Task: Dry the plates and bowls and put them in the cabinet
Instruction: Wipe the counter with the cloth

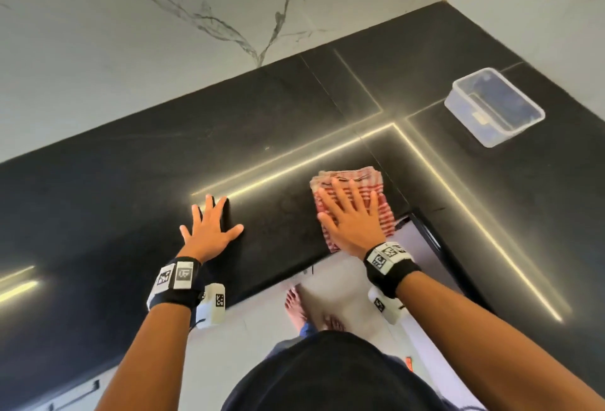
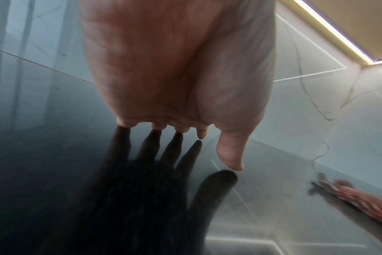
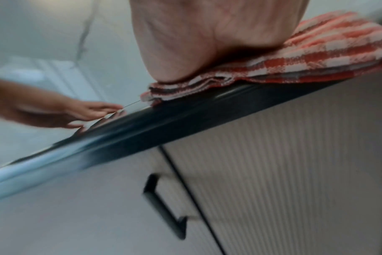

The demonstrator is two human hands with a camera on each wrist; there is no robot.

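Note:
A folded red-and-white checked cloth lies near the front edge of the black countertop. My right hand lies flat on top of it, fingers spread and straight. In the right wrist view the palm presses on the cloth, which sits at the counter's edge. My left hand rests flat on the bare counter to the left of the cloth, fingers spread. The left wrist view shows that palm above its dark reflection, with the cloth at the lower right. No plates or bowls are in view.
A clear plastic container with a lid stands at the back right of the counter. White marble walls meet in the corner. Below the counter are grey cabinet fronts with a black handle. Bare feet stand on the floor.

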